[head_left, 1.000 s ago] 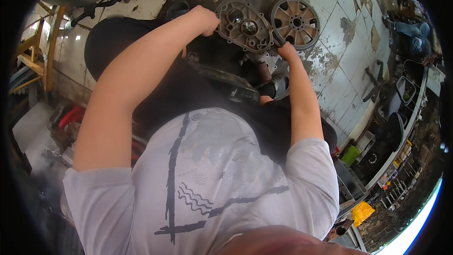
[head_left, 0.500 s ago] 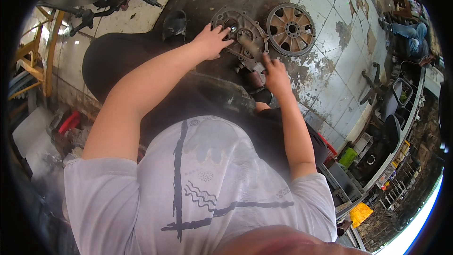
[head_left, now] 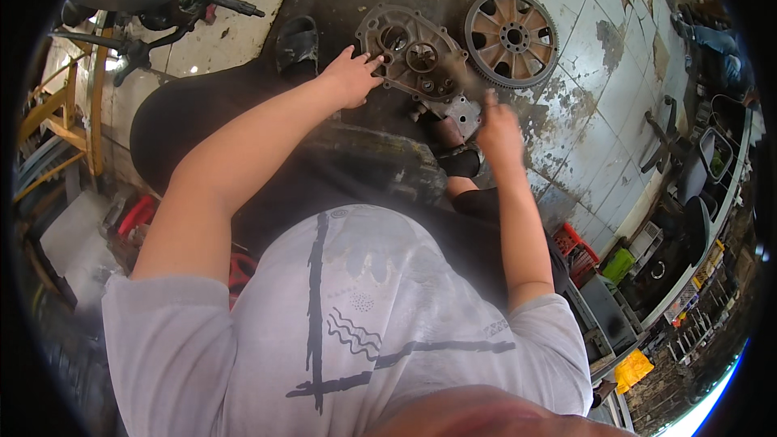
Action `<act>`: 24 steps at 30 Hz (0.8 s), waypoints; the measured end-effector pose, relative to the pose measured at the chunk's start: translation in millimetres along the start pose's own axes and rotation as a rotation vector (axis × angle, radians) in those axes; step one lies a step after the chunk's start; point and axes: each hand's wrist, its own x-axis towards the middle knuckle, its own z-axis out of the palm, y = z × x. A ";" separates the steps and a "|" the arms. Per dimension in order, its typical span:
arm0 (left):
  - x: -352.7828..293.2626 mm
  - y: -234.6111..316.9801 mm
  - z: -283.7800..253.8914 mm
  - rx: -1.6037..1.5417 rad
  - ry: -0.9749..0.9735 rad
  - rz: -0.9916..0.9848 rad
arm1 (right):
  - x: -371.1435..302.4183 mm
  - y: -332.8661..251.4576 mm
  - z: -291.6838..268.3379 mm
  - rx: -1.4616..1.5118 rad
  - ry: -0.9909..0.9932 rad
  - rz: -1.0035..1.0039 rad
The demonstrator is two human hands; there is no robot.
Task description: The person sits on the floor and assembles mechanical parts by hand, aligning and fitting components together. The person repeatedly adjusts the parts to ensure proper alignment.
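A grimy metal engine cover (head_left: 409, 53) lies flat on the oil-stained tiled floor in front of me. My left hand (head_left: 350, 75) rests on its left edge, fingers spread. My right hand (head_left: 495, 128) hovers blurred just right of a smaller metal part (head_left: 461, 113) at the cover's lower right; what it holds, if anything, I cannot tell. A round toothed gear wheel (head_left: 511, 36) with spokes lies to the right of the cover.
A black sandal (head_left: 297, 43) sits left of the cover. Motorcycle parts (head_left: 174, 0) and a yellow wooden frame (head_left: 73, 125) stand at the left. Red and green crates (head_left: 599, 255), a yellow item and shelves line the right side.
My view has shifted, so the cover and gear sit lower in the picture. My left hand slid to the cover's left edge; my right hand came down toward its lower right corner.
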 end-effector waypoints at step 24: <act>6.8 3.3 -5.1 -0.004 -0.001 -0.016 | 1.7 14.9 -18.6 0.107 0.087 0.116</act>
